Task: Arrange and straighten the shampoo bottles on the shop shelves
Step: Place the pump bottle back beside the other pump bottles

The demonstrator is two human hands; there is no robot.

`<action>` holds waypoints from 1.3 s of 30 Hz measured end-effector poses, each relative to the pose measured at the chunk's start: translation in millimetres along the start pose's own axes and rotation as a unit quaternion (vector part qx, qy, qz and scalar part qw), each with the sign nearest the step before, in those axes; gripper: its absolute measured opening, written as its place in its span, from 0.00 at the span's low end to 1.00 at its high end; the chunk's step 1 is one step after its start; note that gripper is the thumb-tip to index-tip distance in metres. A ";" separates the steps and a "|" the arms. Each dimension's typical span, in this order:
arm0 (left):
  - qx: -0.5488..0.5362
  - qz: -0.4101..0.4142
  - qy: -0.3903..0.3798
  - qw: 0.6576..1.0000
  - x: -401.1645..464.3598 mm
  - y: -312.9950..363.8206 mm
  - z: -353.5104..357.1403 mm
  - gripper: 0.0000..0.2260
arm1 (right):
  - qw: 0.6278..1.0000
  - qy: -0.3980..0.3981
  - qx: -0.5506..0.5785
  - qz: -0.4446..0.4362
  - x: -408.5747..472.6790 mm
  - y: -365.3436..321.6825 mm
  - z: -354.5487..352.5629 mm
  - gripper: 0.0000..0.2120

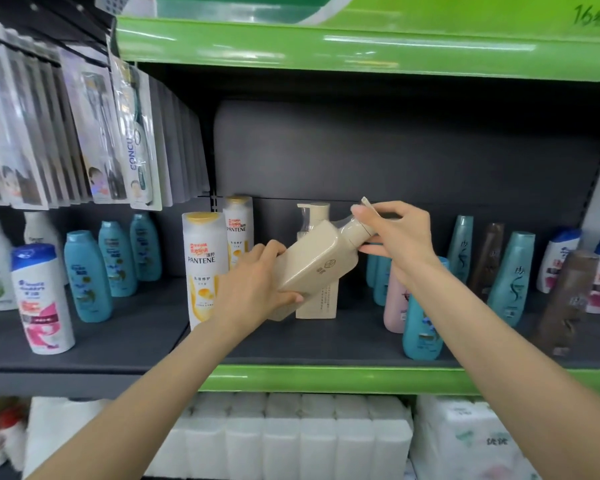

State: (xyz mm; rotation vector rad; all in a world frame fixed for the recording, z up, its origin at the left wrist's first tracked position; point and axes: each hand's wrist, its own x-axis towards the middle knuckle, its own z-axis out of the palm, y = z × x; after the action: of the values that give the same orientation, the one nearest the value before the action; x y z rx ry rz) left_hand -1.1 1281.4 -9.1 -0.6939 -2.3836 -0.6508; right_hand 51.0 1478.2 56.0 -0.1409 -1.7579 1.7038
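Note:
A beige pump bottle hangs tilted above the dark shelf, its base down left and its pump head up right. My left hand grips the bottle's base. My right hand holds the pump head and neck. Directly behind stands a second beige pump bottle, upright. Two white Pantene bottles stand upright to the left. To the right are a teal bottle and a pink one, partly hidden by my right forearm.
Teal bottles and a white-and-pink bottle stand on the left shelf section. Teal, brown and white bottles fill the far right. Hanging toothbrush packs jut out at upper left. White tissue packs sit below the green shelf edge.

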 end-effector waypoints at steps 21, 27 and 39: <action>-0.084 0.004 -0.091 0.992 11.0 -6.8 0.9 0.50 | 0.984 -0.174 0.032 -0.001 2.8 1.6 -10.7 0.22; 0.043 -0.001 -0.057 0.997 10.5 -1.1 -2.5 0.50 | 0.992 -0.107 0.062 0.004 0.6 7.3 1.0 0.22; 0.061 0.068 -0.101 0.991 15.0 -6.3 -18.0 0.49 | 0.992 -0.082 0.100 -0.007 6.7 9.7 1.6 0.19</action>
State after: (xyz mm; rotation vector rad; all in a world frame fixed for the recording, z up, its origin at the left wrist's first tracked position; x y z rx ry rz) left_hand -8.6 1271.1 11.5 -0.8966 -2.5076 -0.3898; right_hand 41.4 1481.7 49.8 0.1024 -1.6857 1.9148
